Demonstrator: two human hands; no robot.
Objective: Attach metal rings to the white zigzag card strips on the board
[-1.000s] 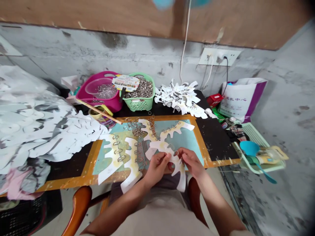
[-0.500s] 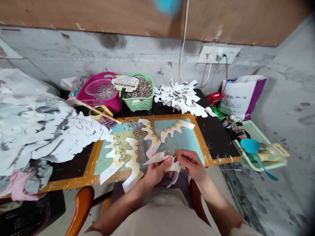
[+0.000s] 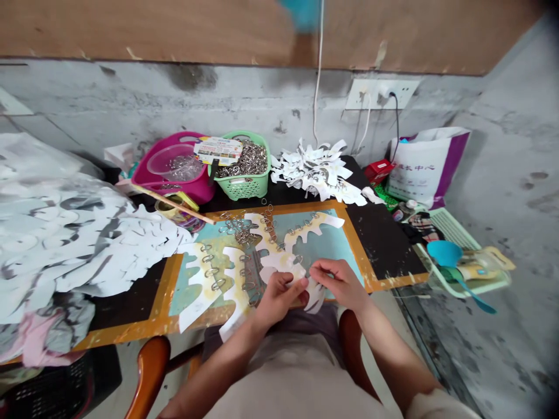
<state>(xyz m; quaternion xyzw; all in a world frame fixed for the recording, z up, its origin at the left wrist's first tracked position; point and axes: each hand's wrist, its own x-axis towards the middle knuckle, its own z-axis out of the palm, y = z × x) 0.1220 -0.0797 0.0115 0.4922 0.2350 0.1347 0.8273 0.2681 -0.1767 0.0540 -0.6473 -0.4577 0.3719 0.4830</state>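
Note:
Close to the table's front edge, my left hand (image 3: pixel 282 298) is closed on a white cut-out piece (image 3: pixel 314 298) with tabs, its lower part curling down. My right hand (image 3: pixel 339 283) pinches at the piece's right side; whatever is between its fingertips is too small to make out. A metal ring shows at the piece's upper edge. To the left lie two glue-stained cut-outs with rings along one side, the outer one (image 3: pixel 201 279) and the inner one (image 3: pixel 236 279). Beyond my hands are another ringed cut-out (image 3: pixel 321 220) and a pile of loose metal rings (image 3: pixel 240 230).
A green basket (image 3: pixel 244 187) of rings and a magenta basket (image 3: pixel 174 139) stand at the back. White cut-outs heap at left (image 3: pixel 87 233) and pile at back right (image 3: pixel 314 171). A stick (image 3: pixel 174 205) lies across a tin. At right, a pale green tray (image 3: pixel 463 288) holds a blue ladle (image 3: pixel 445 253).
The held piece has turned, its pointed left end no longer sticking out to the left, and a ring now shows at its upper edge. My right fingers have shifted slightly.

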